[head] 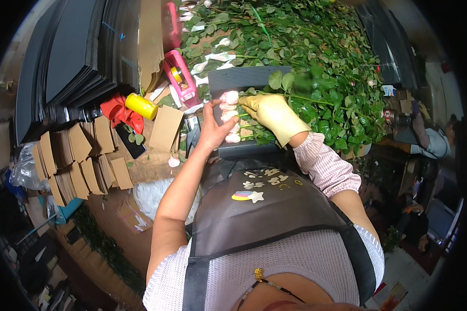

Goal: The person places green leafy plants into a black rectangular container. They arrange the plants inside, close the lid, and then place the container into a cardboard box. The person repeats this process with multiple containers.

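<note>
Several pale pink roses (230, 116) lie in a row on a dark corrugated board (249, 77), heads to the left and stems to the right. My bare left hand (215, 126) cups the heads from the left, its thumb across the lower blooms and its index finger by the upper ones. A yellow rubber glove covers my right hand (270, 112). Its fingertips pinch a stem just behind the uppermost bloom; the glove hides part of that stem. Leafy green stems (311, 120) spread out beyond the glove.
A pink tape dispenser (185, 83), yellow tape roll (141, 106), red cloth-like item (122, 112) and dark phone (130, 142) are on the left. Cardboard pieces (78, 155) and stacked dark sheets (78, 58) stand farther left. Netted roses (218, 57) lie ahead. A person (432, 136) is at far right.
</note>
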